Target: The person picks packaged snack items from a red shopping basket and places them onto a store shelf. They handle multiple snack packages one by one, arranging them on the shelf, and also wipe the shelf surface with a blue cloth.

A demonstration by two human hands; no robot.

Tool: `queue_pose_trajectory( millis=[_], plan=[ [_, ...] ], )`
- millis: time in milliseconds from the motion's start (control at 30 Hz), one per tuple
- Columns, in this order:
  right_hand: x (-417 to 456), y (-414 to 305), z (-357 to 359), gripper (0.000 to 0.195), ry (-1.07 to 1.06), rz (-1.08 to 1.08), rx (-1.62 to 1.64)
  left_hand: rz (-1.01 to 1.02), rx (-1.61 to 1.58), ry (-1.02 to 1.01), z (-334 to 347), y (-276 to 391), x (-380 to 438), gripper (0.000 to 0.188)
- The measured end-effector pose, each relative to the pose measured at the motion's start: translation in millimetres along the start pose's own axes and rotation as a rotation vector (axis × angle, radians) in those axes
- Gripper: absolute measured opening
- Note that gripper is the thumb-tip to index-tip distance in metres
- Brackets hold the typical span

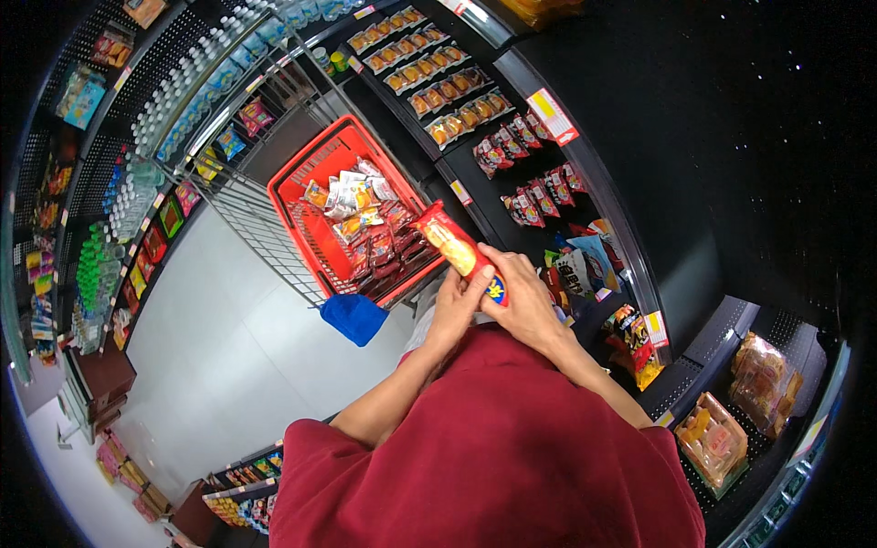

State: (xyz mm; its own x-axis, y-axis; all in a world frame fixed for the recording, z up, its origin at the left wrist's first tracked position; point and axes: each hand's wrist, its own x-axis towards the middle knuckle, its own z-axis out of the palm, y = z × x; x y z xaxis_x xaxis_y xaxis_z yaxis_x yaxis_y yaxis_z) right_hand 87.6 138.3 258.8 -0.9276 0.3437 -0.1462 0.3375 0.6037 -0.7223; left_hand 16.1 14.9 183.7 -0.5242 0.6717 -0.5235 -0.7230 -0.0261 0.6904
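A red snack packet [452, 245], long and narrow with a picture of pale food and a blue logo, is held in front of my body. My right hand [524, 291] wraps around its lower right side. From the lower left, my left hand [459, 301] grips the same packet, its thumb resting on the wrapper. The packet's far end overlaps the rim of a red plastic basket [291, 241]. Inside that basket lie several white-and-orange snack packets [349, 195] and several dark red packets [380, 246].
The basket sits in a metal shopping cart [240, 212] with a blue cloth [354, 318] at its near corner. To the right, a black shelf [473, 212] carries rows of packaged cakes [445, 89] and red snack bags [524, 205]. Bottled water [171, 109] lines shelves at left, beyond the pale floor [212, 322].
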Motion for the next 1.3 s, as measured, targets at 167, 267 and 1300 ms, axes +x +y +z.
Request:
queue_pose_trajectory(
  millis=[167,267,1300],
  plan=[
    [15.3,5.2,39.5,0.067,-0.094,0.007,0.016,-0.149,0.018,0.176,-33.7,7.2,2.3,0.048],
    [17.9,8.7,50.1,0.067,-0.193,0.034,0.029,-0.251,0.046,0.170,-57.7,5.6,5.3,0.046],
    [9.6,44.1,42.9,0.040,-0.373,0.366,-0.064,-0.627,0.432,0.621,-302.3,-60.5,214.9,0.037]
  ],
)
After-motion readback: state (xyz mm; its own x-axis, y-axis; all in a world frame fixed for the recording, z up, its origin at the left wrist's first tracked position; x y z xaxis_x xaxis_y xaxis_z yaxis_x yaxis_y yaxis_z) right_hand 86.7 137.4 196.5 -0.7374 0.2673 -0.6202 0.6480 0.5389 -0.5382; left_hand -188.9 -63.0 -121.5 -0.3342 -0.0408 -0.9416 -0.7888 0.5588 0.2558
